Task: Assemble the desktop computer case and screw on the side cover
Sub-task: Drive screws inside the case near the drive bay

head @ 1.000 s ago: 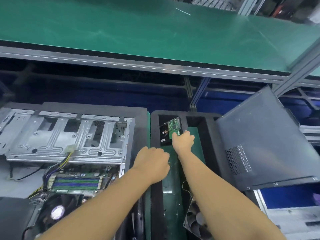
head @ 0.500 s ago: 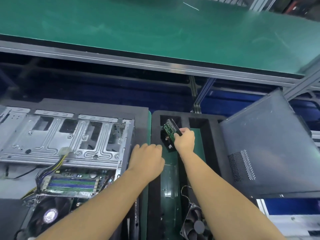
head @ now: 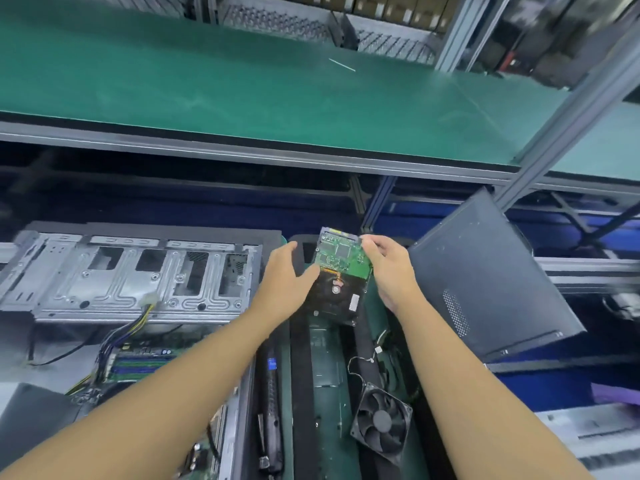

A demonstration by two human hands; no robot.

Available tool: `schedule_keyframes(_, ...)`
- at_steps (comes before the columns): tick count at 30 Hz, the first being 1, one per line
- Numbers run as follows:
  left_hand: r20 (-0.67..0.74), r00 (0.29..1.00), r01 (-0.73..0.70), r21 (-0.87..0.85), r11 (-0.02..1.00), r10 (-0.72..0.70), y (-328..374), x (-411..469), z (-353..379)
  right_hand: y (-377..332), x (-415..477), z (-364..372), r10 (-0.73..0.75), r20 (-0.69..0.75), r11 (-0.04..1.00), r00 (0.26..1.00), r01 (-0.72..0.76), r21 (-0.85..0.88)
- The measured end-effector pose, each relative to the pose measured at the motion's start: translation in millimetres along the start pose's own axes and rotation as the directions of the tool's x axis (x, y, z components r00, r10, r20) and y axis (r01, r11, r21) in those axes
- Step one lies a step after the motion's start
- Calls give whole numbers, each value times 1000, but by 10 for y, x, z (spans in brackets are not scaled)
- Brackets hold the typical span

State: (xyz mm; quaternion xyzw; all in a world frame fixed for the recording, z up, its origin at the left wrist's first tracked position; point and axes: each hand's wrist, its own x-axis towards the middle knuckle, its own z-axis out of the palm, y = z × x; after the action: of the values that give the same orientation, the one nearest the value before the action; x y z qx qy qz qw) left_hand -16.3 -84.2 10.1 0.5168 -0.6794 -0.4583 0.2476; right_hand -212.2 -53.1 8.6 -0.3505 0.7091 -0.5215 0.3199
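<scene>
- Computer case (head: 131, 282) lies open on our left. Its green board and wires are close to us, and its shiny metal cage is further back.
- Close to us on the right, a black fan (head: 381, 419) sits tilted in a black foam tray (head: 303, 358).
- A bit further on, both grips hold the hard drive (head: 341, 282) up over that tray. Its green board side faces us.
- Our left grip (head: 287, 275) holds the drive's left edge, with the thumb on its face. Our right grip (head: 389, 268) pinches the top right corner.
- We think the step in hand is putting the hard drive into the case.
- Next, we think, the drive must go left to the metal cage, line up with a slot, and slide in gently. We should hold it by the edges, because the bare green board could get hurt.
- The side cover (head: 485, 271) leans just to the right of the tray, not on the case. So the screwing comes later.
- The drive has a small white sticker, but the print is too small to read. We see no brand name.
- Far back is a long green shelf (head: 242, 91) with no words on it.
</scene>
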Motion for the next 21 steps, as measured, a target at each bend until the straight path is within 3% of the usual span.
schedule_keyframes(3,89,996,31,-71,997,-25,173,-115,-323,-300,-209,162,-4,3,993,1000,4,117)
schedule_keyframes(5,161,981,126,-99,987,-109,177,-230,-636,-465,-350,309,30,-18,976,999,-26,215)
schedule_keyframes(7,343,916,287,-198,937,-208,123,-367,-976,-582,-506,477,103,-4,926,995,-94,366)
schedule_keyframes(9,477,853,414,-370,832,-212,17,-472,-1260,-659,-660,658,116,22,883,993,-114,456)
schedule_keyframes(12,347,908,404,-573,713,-236,-130,-564,-1563,-744,-873,887,115,114,874,987,-155,461)
schedule_keyframes(14,258,915,403,-631,662,-311,-214,-614,-1703,-774,-1010,976,155,265,849,952,-266,457)
schedule_keyframes(18,183,877,431,-707,561,-444,-402,-668,-1915,-805,-1302,1122,186,556,888,810,-381,257)
schedule_keyframes(21,162,876,431,-684,588,-455,-544,-691,-2058,-861,-1466,1145,261,706,881,658,-461,103)
